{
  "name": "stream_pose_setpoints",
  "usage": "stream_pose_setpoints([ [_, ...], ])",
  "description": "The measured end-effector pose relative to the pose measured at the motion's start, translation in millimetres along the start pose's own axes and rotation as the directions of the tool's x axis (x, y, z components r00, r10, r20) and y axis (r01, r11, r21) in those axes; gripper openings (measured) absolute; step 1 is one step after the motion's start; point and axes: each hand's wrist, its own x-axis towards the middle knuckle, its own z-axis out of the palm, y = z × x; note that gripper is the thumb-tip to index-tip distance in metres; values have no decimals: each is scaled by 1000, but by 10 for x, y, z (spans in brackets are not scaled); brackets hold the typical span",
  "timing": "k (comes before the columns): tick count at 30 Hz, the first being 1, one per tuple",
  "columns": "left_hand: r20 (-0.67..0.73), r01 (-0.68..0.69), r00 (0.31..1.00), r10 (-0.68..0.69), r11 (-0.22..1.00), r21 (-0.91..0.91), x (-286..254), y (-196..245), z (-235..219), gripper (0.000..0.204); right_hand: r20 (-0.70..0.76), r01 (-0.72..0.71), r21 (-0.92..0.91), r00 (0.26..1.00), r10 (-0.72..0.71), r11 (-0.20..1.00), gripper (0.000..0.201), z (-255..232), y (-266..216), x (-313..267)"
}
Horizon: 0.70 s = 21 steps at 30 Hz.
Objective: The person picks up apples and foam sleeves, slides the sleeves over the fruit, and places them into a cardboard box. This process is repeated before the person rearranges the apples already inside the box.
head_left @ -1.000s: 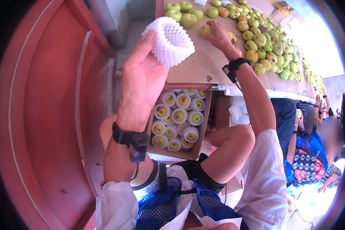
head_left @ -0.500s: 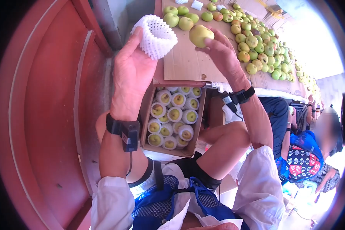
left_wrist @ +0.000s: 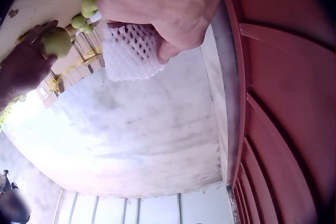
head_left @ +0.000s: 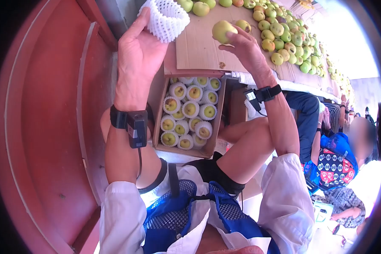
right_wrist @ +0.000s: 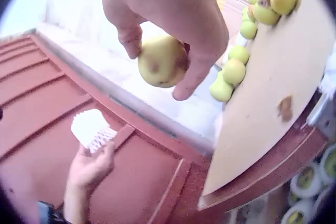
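Note:
My left hand (head_left: 140,59) holds a white foam net sleeve (head_left: 166,20), its thumb along one side and its open mouth facing up in the head view. To the right, my right hand (head_left: 249,48) grips a yellow-green apple (head_left: 223,32) between thumb and fingers, above the cardboard-covered table. Brownish blemishes mark that apple (right_wrist: 160,64) in the right wrist view. The sleeve and the apple are apart, with a gap between the hands. In the left wrist view the sleeve (left_wrist: 131,53) hangs beneath the left hand.
A carton (head_left: 158,122) of apples in foam sleeves stands below, between the knees. Loose apples (head_left: 298,40) are heaped along the table (head_left: 199,55), and a few lie at its far left. A red door panel (head_left: 50,106) rises at left. Another person (head_left: 336,165) sits at right.
My right hand picked the apple up from the table and brought it closer to my body, turning it. My left hand moved slightly left, still holding the foam sleeve.

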Motion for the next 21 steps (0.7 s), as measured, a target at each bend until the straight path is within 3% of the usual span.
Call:
stream_pose_setpoints([
  [2, 10, 18, 1000, -18, 1000, -7, -7, -15, 18, 53, -19, 15, -402, 1000, -25, 916, 61, -21, 33, -40],
  [3, 123, 46, 992, -41, 998, -42, 102, -33, -231, 48, -23, 20, -581, 999, -40, 814, 64, -38, 54, -50],
  [4, 234, 79, 970, -60, 994, -73, 131, -38, -306, 44, 10, 62, -605, 997, -70, 794, 68, -81, 193, 13],
  [7, 269, 96, 959, -90, 995, -10, 169, -88, -338, 48, 39, 64, -507, 998, -52, 859, 65, -46, 425, 3],
  [8, 263, 97, 960, -95, 995, 4, 181, -107, -322, 48, 20, -40, -587, 998, 64, 809, 63, -51, 428, -19],
  [11, 249, 119, 960, -126, 992, 40, 251, -141, -301, 50, 76, 104, -645, 995, -71, 757, 66, -116, 580, 37],
  [14, 240, 192, 950, -202, 979, 64, 353, -168, -327, 49, 55, -19, -650, 996, 71, 760, 71, -61, 407, -34],
  [17, 239, 249, 933, -268, 963, 106, 454, -238, -349, 47, 48, -25, -691, 996, 81, 722, 74, 9, 304, -73],
  [21, 222, 304, 916, -333, 940, 157, 554, -315, -374, 39, 70, 89, -752, 996, -55, 653, 77, -83, 428, -4],
])
